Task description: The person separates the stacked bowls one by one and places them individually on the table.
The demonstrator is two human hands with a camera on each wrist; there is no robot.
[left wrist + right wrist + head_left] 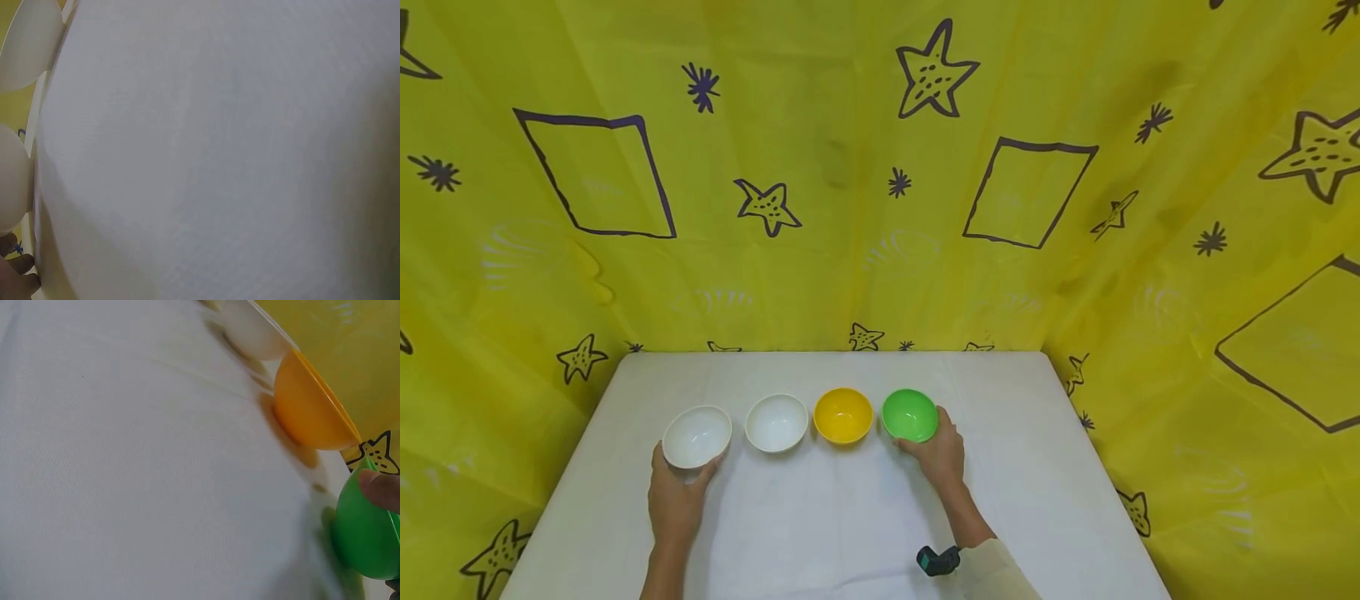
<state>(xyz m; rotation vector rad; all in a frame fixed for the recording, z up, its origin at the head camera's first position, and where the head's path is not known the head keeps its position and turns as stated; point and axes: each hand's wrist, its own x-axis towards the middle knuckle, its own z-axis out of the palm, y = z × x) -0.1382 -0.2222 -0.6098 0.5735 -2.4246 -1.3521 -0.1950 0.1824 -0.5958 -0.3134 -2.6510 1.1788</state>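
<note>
My left hand (pixel 679 498) grips the leftmost white bowl (pixel 697 437) from the near side, thumb at its right and fingers at its left. In the left wrist view, some fingers (pixel 19 275) show beside the pale bowl (pixel 11 181) at the left edge. A second white bowl (pixel 777 423) and a yellow-orange bowl (pixel 843 416) stand in the middle of the row. At its right end, my right hand (pixel 942 454) holds the green bowl (pixel 910 416). In the right wrist view the thumb (pixel 380 489) lies over the green bowl's rim.
A white cloth (pixel 820 517) covers the table beneath the bowls. Yellow curtains (pixel 850 275) with dark star and square drawings hang behind and on both sides. A small dark device (pixel 937 561) sits at the right wrist, by a light sleeve (pixel 996 575).
</note>
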